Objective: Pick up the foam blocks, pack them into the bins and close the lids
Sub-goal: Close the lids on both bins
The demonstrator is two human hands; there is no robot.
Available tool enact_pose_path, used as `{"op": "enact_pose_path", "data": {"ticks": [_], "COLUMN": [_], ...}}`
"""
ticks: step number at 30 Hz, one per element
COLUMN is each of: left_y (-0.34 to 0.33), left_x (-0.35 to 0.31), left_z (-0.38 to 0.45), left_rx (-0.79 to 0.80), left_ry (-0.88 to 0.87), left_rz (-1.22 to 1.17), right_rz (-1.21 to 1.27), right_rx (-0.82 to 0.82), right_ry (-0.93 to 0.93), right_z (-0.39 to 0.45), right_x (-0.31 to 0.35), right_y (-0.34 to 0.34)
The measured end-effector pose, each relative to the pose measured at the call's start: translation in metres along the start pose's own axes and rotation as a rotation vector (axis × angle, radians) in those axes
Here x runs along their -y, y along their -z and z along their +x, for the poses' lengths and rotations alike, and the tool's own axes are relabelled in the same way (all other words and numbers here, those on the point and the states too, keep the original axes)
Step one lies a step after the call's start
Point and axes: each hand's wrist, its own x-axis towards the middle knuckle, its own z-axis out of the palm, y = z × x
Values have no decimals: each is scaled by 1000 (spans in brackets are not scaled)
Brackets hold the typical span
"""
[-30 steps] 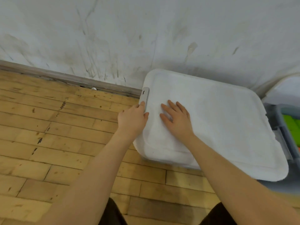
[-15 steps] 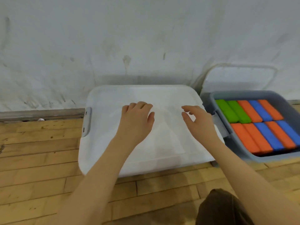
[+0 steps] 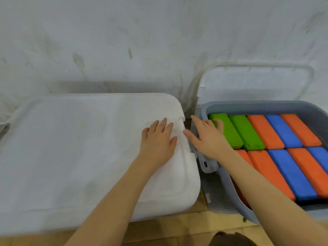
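A bin on the left is covered by its white lid point(image 3: 79, 148). My left hand point(image 3: 158, 141) lies flat on the lid's right edge, fingers straight. To the right stands an open grey bin point(image 3: 266, 105) packed with green point(image 3: 237, 132), orange point(image 3: 264, 132) and blue point(image 3: 291, 173) foam blocks. My right hand point(image 3: 207, 137) hovers with spread fingers over the gap between the two bins, its fingertips above the left rim and the nearest green block. A grey latch point(image 3: 206, 164) on the open bin's left side shows under my right wrist.
The open bin's white lid point(image 3: 253, 82) leans upright against the scuffed white wall point(image 3: 142, 41) behind it. Wooden floor point(image 3: 177, 228) runs along the front. My knee point(image 3: 230, 239) shows at the bottom edge.
My view has swung right, bringing the open bin into full view. Both hands slid right across the closed lid; the right hand has left the lid and reached the open bin's left rim.
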Motion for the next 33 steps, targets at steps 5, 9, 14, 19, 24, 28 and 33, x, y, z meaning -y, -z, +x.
{"op": "enact_pose_path", "data": {"ticks": [5,9,14,19,24,28,33], "left_y": [-22,-23,-26,-25,-20,-23,-24], "left_x": [-2,1,3,4,8,8,11], "left_z": [-1,-1,-1,-3,-6,-14,-12], "left_rx": [19,4,-16,-58,-87,-101,-78], "left_ry": [40,38,26,6,-25,-8,1], "left_rz": [136,149,145,109,33,71,24], "right_rz": [23,1,-55,11,249,589,693], "right_rx": [129,113,108,28,-165,-138,-105], "right_ry": [42,18,11,-40,-74,-85,-133], "right_z": [21,19,19,17,6,-6,-12], "right_x": [1,2,5,6,23,31,32], "right_y": [-20,-22,-22,-21,-18,-21,-24]}}
